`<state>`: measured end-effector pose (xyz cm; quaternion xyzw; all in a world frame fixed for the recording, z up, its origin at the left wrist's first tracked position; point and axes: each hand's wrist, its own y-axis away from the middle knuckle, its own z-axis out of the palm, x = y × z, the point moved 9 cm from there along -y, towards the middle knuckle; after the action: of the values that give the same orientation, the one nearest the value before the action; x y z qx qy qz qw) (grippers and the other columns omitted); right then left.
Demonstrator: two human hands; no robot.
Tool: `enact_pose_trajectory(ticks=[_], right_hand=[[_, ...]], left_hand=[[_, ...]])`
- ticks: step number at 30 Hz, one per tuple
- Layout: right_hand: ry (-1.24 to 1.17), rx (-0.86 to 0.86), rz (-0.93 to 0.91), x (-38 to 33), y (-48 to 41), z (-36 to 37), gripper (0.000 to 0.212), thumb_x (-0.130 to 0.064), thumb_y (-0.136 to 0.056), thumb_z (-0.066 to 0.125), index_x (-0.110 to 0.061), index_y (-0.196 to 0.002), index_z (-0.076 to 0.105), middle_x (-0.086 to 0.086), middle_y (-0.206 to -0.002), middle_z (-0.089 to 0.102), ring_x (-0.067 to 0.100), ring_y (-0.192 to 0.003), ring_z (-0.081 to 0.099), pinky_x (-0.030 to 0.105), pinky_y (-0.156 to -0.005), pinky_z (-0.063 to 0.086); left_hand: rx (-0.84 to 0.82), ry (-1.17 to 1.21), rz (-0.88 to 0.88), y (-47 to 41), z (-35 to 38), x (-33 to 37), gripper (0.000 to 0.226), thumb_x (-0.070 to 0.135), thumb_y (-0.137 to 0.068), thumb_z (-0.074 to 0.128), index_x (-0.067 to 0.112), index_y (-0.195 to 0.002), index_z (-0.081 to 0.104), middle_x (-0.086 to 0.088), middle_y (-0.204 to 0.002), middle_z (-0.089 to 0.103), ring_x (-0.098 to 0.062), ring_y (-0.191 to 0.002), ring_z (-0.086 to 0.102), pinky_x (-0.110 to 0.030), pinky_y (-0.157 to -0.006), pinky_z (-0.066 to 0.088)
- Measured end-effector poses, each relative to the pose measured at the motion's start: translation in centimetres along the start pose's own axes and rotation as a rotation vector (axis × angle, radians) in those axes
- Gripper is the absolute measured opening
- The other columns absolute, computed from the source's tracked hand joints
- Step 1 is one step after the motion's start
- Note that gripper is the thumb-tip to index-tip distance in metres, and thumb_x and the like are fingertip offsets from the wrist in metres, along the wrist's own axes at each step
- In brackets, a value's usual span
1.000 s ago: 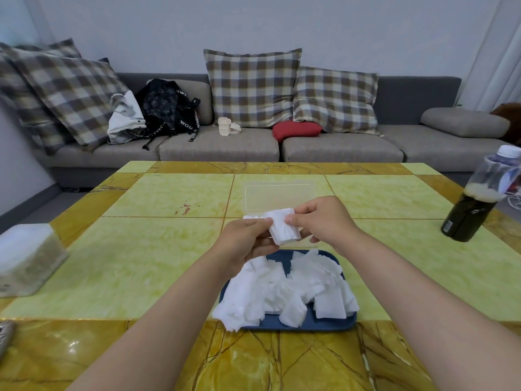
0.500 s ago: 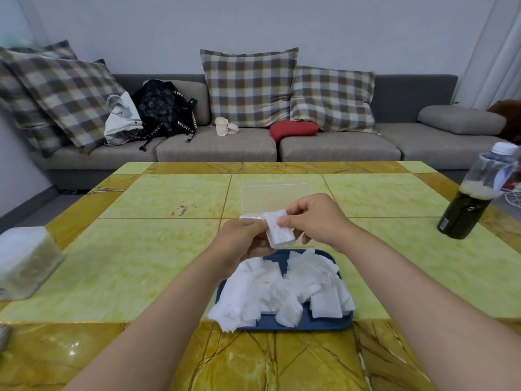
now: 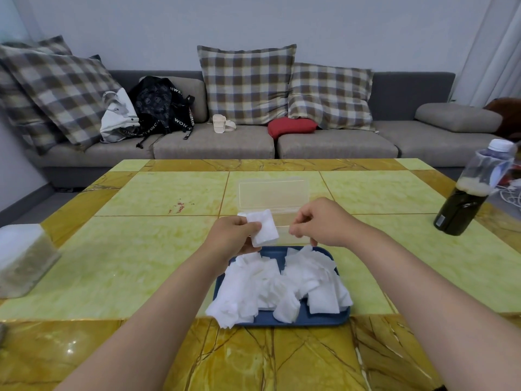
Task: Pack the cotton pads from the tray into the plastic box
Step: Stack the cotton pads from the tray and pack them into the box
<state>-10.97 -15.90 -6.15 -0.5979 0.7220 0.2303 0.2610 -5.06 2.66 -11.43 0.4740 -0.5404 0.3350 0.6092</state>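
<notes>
A blue tray (image 3: 315, 320) near the table's front edge carries a loose heap of white cotton pads (image 3: 270, 286). Just behind it stands a clear plastic box (image 3: 284, 221) with its lid (image 3: 272, 193) tipped back. My left hand (image 3: 234, 238) pinches a small stack of pads (image 3: 263, 231) in front of the box's left end. My right hand (image 3: 321, 224) hovers over the box's right end, fingers curled, with nothing visible in them.
A bottle of dark liquid (image 3: 468, 198) stands at the table's right edge. A translucent lidded container (image 3: 22, 258) sits at the left edge. Behind the table runs a grey sofa (image 3: 214, 145) with checked cushions and bags.
My right hand has let go of the stack and moved to the right, so the pads now stay in my left hand only. The view has tilted slightly.
</notes>
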Motion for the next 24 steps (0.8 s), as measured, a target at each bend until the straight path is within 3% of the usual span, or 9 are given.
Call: enact_pose_trajectory(ticks=[3,6,9,12,15,17,19,21,24], right_hand=[[0.149,-0.109,0.035,2.0,0.7,0.4,0.008,-0.011,-0.086,0.072,-0.019,-0.085,0.075,-0.006,-0.083,0.072,0.014,-0.059,0.066,0.026,-0.06,0.055],[0.256,-0.182,0.034,3.3,1.4,0.6,0.029,-0.002,-0.087,0.066,-0.026,-0.103,0.075,-0.008,-0.105,0.07,0.007,-0.082,0.066,0.028,-0.077,0.057],[0.289,-0.324,0.005,3.8,2.2,1.8,0.051,-0.002,-0.086,0.067,-0.033,-0.127,0.067,-0.017,-0.12,0.065,-0.007,-0.083,0.056,0.02,-0.077,0.047],[0.376,-0.374,0.004,4.1,2.6,2.5,0.059,-0.011,-0.084,0.072,-0.035,-0.136,0.059,-0.011,-0.118,0.059,-0.001,-0.088,0.055,0.021,-0.078,0.044],[0.398,-0.285,0.014,3.8,2.2,1.3,0.048,-0.022,-0.08,0.079,-0.034,-0.125,0.067,-0.008,-0.112,0.061,0.013,-0.102,0.058,0.026,-0.083,0.048],[0.414,-0.222,0.004,3.7,1.8,0.4,0.028,-0.029,-0.078,0.08,-0.025,-0.106,0.075,-0.003,-0.101,0.07,0.02,-0.095,0.063,0.031,-0.08,0.05],[0.388,-0.172,0.008,3.8,1.6,-0.5,0.025,-0.034,-0.078,0.08,-0.015,-0.093,0.075,-0.001,-0.086,0.071,0.021,-0.079,0.063,0.031,-0.07,0.045],[0.259,-0.13,0.009,3.4,1.6,-1.3,0.026,-0.031,-0.079,0.081,-0.009,-0.088,0.074,-0.001,-0.075,0.064,0.016,-0.067,0.054,0.029,-0.064,0.043],[-0.099,-0.043,0.026,2.3,1.7,-2.5,0.016,-0.022,-0.083,0.08,-0.009,-0.09,0.075,0.002,-0.081,0.069,0.012,-0.067,0.057,0.024,-0.06,0.045]], left_hand=[[-0.026,-0.027,0.002,-0.1,0.4,-0.2,0.014,0.011,-0.094,0.065,-0.003,-0.097,0.068,-0.018,-0.103,0.074,-0.03,-0.092,0.075,-0.04,-0.084,0.062],[-0.043,-0.049,0.01,0.2,1.0,-0.1,0.015,0.011,-0.095,0.064,-0.002,-0.101,0.068,-0.017,-0.103,0.074,-0.03,-0.093,0.075,-0.04,-0.084,0.062],[-0.051,-0.061,0.021,0.8,1.4,0.1,0.015,0.012,-0.095,0.064,-0.002,-0.1,0.068,-0.018,-0.102,0.075,-0.031,-0.092,0.075,-0.037,-0.081,0.063],[-0.055,-0.086,0.024,1.2,1.8,0.1,0.018,0.012,-0.096,0.063,-0.004,-0.102,0.068,-0.018,-0.102,0.075,-0.03,-0.09,0.075,-0.032,-0.075,0.063],[-0.052,-0.086,0.022,1.4,1.8,0.2,0.02,0.012,-0.096,0.063,-0.005,-0.104,0.067,-0.018,-0.103,0.074,-0.029,-0.09,0.075,-0.03,-0.071,0.063],[-0.048,-0.091,0.021,1.4,1.8,0.3,0.019,0.012,-0.096,0.063,-0.005,-0.103,0.067,-0.018,-0.104,0.074,-0.029,-0.091,0.075,-0.028,-0.07,0.062],[-0.038,-0.093,0.017,1.4,1.8,0.2,0.019,0.012,-0.095,0.064,-0.006,-0.103,0.067,-0.018,-0.103,0.074,-0.029,-0.09,0.075,-0.027,-0.068,0.062],[-0.026,-0.088,0.012,1.3,1.7,0.0,0.021,0.011,-0.095,0.064,-0.008,-0.105,0.066,-0.018,-0.103,0.073,-0.028,-0.089,0.075,-0.025,-0.064,0.061],[-0.015,-0.073,0.004,1.3,1.8,-0.1,0.019,0.011,-0.095,0.064,-0.006,-0.102,0.067,-0.017,-0.099,0.074,-0.025,-0.084,0.075,-0.023,-0.061,0.06]])
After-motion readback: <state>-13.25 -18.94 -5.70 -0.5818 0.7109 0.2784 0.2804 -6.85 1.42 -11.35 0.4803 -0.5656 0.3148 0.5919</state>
